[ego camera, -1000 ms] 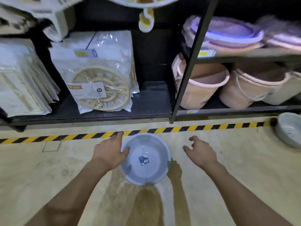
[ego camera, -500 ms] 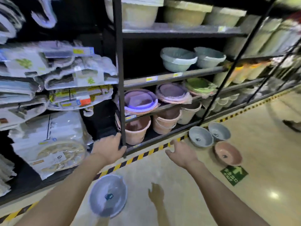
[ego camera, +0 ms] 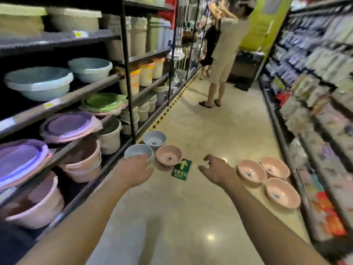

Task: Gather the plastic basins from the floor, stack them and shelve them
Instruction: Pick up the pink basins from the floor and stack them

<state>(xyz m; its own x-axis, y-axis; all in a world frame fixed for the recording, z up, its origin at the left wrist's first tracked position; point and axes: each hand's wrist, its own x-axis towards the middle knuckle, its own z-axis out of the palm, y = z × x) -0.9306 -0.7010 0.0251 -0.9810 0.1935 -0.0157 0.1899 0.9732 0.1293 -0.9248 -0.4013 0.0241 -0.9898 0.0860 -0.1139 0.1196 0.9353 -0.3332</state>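
Observation:
Several plastic basins lie on the aisle floor. Two grey-blue basins (ego camera: 136, 151) (ego camera: 154, 138) and a pink basin (ego camera: 168, 155) sit close together by the left shelf foot. Three more pink basins (ego camera: 251, 172) (ego camera: 275, 167) (ego camera: 282, 192) cluster on the right near the opposite shelving. My left hand (ego camera: 134, 170) is stretched forward, overlapping the near rim of the closest grey-blue basin; it holds nothing. My right hand (ego camera: 216, 170) hangs over the floor between the groups, fingers curled apart, empty.
Black shelving (ego camera: 126, 73) on the left holds large basins, buckets and lids. Packed goods fill the right shelves (ego camera: 315, 104). Two people (ego camera: 222, 54) stand further down the aisle. A green arrow sticker (ego camera: 181, 169) is on the floor; a yellow-black stripe (ego camera: 168, 109) runs along the left shelf.
My view has swung from a single grey basin at my feet up and down the aisle. My left hand has let go of that basin; both hands now reach forward.

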